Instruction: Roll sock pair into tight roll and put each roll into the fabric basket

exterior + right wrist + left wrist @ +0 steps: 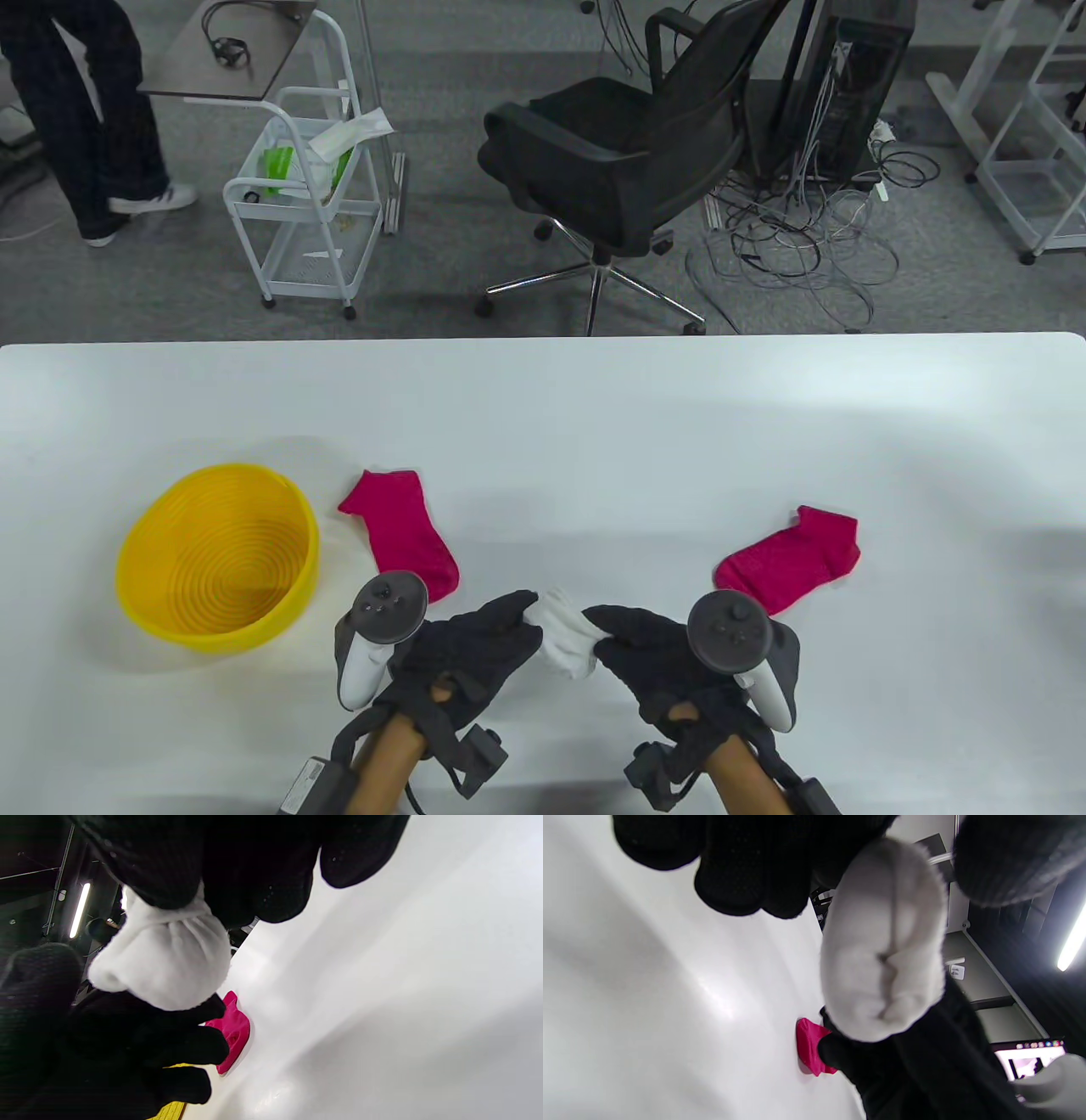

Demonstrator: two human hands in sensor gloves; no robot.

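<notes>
A white sock roll (564, 641) hangs a little above the near middle of the table, held from both ends. My left hand (488, 649) grips its left end, and my right hand (632, 649) grips its right end. The left wrist view shows the bunched white roll (882, 942) between gloved fingers, and the right wrist view shows the white roll (165, 961) the same way. One pink sock (403, 531) lies flat beside the yellow basket (140, 543) at the left. A second pink sock (793, 556) lies flat at the right.
The white table's far edge (543, 340) runs across the middle of the view. Beyond it on the floor stand a black office chair (628, 144), a white cart (305, 195) and a tangle of cables (806, 238). A person's legs (85, 119) are at the far left.
</notes>
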